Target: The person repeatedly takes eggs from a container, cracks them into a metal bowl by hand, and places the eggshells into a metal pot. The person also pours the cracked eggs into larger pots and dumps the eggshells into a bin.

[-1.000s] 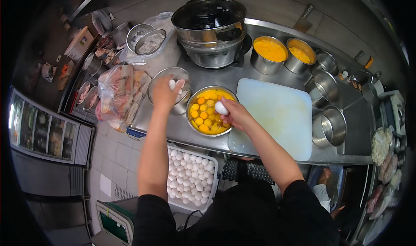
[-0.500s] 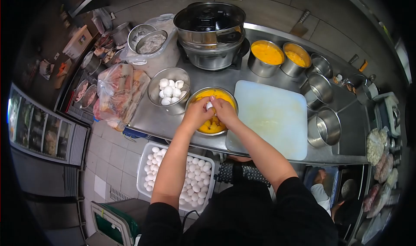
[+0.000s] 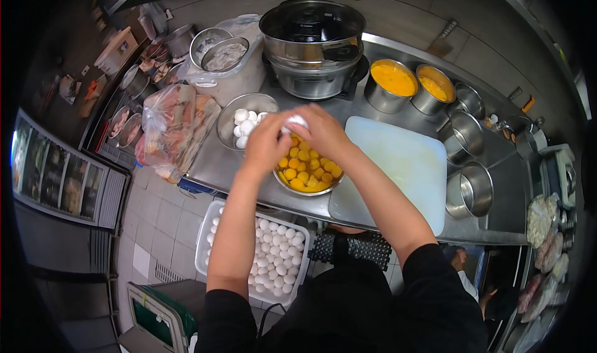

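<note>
Both my hands are together over the far rim of a metal bowl (image 3: 309,194) full of yellow egg yolks (image 3: 305,166). Between their fingers shows a white eggshell (image 3: 296,124); whether it is whole or split I cannot make out. My left hand (image 3: 267,143) is closed on its near left side. On the other side my right hand (image 3: 320,132) curls round the shell. Just left of them stands another metal bowl (image 3: 231,109) holding several white eggs or shells (image 3: 246,126), partly hidden by my left hand.
A white cutting board (image 3: 392,172) lies to the right. Pots of yellow beaten egg (image 3: 393,79) stand behind it, metal pots (image 3: 469,191) further right. A large steamer pot (image 3: 314,60) is at the back. Below the counter sits a tub of eggs (image 3: 280,260). Bagged meat (image 3: 174,126) lies left.
My hands have risen from low over the yolks to the bowl's far side, with the eggshell still between them. More of the yolks now shows. The whole view has shifted slightly.
</note>
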